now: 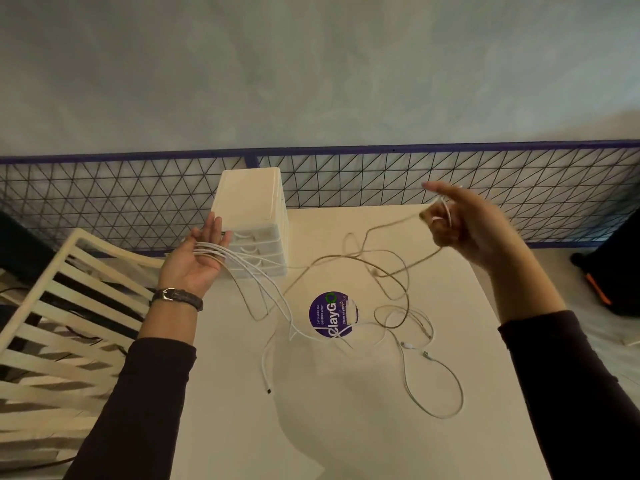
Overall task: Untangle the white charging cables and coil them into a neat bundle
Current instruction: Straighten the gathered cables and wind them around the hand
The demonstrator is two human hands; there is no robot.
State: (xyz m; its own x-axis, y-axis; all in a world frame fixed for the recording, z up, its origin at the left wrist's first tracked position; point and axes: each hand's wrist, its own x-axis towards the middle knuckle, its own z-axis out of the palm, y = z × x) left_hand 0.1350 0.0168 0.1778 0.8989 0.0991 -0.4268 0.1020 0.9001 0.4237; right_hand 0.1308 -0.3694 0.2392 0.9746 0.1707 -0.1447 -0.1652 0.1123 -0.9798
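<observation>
Across the flat, upturned left hand (199, 259) lie several turns of thin white charging cable (242, 263), draped over the spread fingers and not clamped; the palm stands open and serves as a former for the coil. From that palm the strands drop away toward the person and onto the pale square table (346, 427), passing beside a white plastic drawer unit (254, 220) that stands just beyond the fingertips. The right hand (460, 223) is raised, blurred, and appears closed in a pinch on a strand of the same cable, which looks slack between the two hands. Below that pinch the remaining cable sprawls in loose, crossing loops over the table and over a round purple sticker (332, 315); two connector ends lie free nearer the person.

Judgement: coiling is under way, with much cable not yet wound and some crossings uncleared. The next move calls for carrying the pinched strand over the open palm to lay another turn, while letting the table loops feed without knotting.
</observation>
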